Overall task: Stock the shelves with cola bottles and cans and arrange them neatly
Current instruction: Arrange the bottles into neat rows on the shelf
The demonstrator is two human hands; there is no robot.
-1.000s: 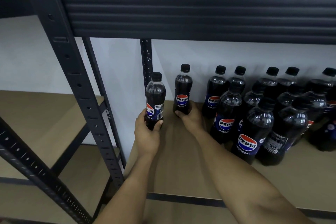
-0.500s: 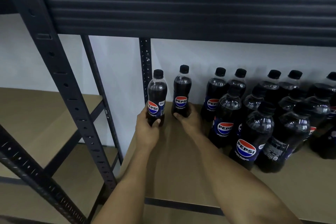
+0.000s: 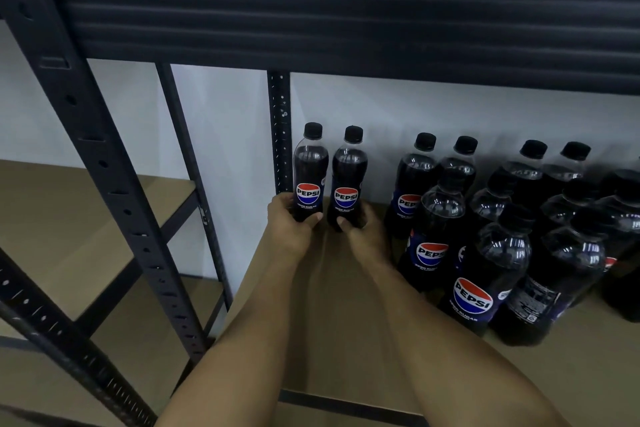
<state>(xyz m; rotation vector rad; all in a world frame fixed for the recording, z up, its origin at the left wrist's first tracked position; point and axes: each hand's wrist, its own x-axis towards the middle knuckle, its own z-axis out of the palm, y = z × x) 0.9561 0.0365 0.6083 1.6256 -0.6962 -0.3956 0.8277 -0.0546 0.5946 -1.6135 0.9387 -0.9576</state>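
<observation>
Brown fibreboard shelf deck (image 3: 332, 340) carries everything here — we have two small dark plastic cola bottles at its back left corner, one per hand. Our left hand (image 3: 289, 230) is wrapped round the base of the left bottle (image 3: 309, 172), thumb across the front; our right hand (image 3: 363, 232) is closed the same way on the right bottle (image 3: 349, 177). Both bottles stand upright, labels facing us, just beside each other and close to the white wall (image 3: 381, 107). We cannot tell if their bases are fully down.

Risk: letting go before a base is flat could tip a bottle, and the left one sits near the deck's open left edge. The perforated dark steel upright (image 3: 280, 128) is right behind the left bottle — little room there. To the right, the standing group of cola bottles (image 3: 485, 236) crowds our right wrist; a careless pull-back could knock the nearest one.
</observation>
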